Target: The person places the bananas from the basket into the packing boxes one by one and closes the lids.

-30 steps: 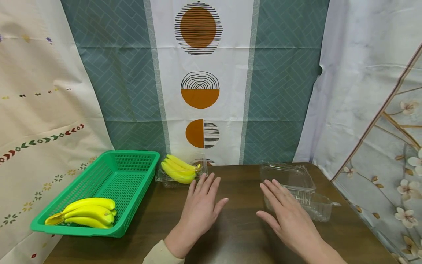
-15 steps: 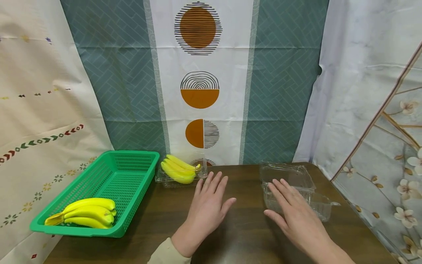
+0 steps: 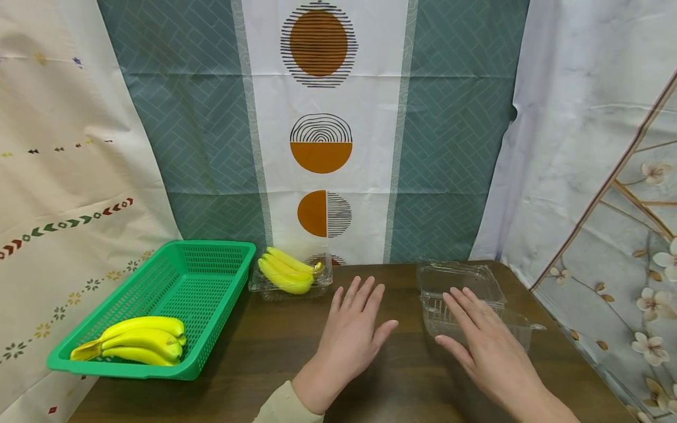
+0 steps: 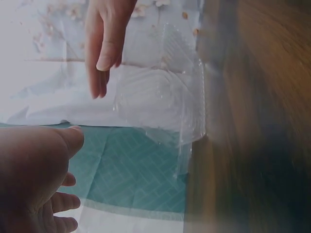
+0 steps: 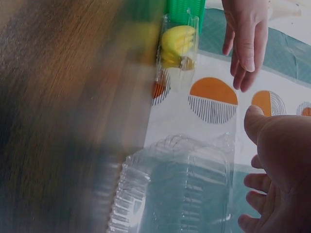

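My left hand (image 3: 350,332) is held over the middle of the brown table, fingers straight and thumb out, with nothing in it. To its right my right hand (image 3: 486,341) hovers likewise, empty and flat, overlapping a clear plastic clamshell box (image 3: 460,282) in the head view. That box stands with its lid raised; the right wrist view shows its ribbed clear wall (image 5: 184,189) beyond the fingers. Beyond my left hand, a bunch of bananas (image 3: 285,270) lies in a second clear clamshell box (image 3: 325,276) at the table's back edge.
A green plastic basket (image 3: 240,288) stands at the left, with another bunch of bananas (image 3: 140,341) in its near end. Patterned cloths hang behind the table (image 3: 264,376) and along both sides.
Both hands have drifted to the right, the left one farther, with their fingers staying straight. The boxes, basket and bananas have not moved.
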`<state>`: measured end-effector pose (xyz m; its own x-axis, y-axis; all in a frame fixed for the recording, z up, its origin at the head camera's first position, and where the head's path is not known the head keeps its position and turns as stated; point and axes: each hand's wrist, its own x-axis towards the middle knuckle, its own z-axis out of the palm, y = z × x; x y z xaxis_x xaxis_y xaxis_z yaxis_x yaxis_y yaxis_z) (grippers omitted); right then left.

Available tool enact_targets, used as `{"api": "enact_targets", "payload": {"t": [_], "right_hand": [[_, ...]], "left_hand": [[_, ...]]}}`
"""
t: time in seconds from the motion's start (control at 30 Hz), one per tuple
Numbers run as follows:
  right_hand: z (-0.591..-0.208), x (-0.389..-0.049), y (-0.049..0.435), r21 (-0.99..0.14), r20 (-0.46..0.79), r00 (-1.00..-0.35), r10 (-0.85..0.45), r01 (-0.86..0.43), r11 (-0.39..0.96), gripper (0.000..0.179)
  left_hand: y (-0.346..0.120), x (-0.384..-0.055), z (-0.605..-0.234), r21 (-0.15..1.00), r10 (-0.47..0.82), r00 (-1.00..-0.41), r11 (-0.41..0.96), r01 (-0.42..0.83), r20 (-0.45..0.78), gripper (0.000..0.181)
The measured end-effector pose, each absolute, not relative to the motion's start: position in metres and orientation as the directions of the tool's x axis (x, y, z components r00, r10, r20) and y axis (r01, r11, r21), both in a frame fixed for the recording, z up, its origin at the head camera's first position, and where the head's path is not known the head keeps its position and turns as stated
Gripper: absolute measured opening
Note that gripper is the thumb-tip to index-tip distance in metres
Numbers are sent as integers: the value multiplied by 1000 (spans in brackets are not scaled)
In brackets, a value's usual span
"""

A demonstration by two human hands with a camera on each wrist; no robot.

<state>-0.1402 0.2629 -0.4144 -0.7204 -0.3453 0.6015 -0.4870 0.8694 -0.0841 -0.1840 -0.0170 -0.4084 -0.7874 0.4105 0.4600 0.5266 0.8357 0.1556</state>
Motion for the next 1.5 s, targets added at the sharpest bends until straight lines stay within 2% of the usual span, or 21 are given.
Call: {"api": "enact_targets", "payload": {"t": [0.53, 1.13, 1.5], "right_hand": [[-414, -139, 284, -81, 602, -737, -308, -439, 895, 87], [-418, -139, 308, -73, 624, -732, -275, -404, 912, 86], [-422, -139, 321, -69, 620, -737, -269, -393, 917, 84]], "left_hand": [[10, -182, -409, 126, 444, -737, 809, 574, 510, 70], [38, -183, -409, 111, 497, -760, 803, 586, 418, 71], [49, -183, -410, 108, 502, -751, 797, 595, 429, 71]]}}
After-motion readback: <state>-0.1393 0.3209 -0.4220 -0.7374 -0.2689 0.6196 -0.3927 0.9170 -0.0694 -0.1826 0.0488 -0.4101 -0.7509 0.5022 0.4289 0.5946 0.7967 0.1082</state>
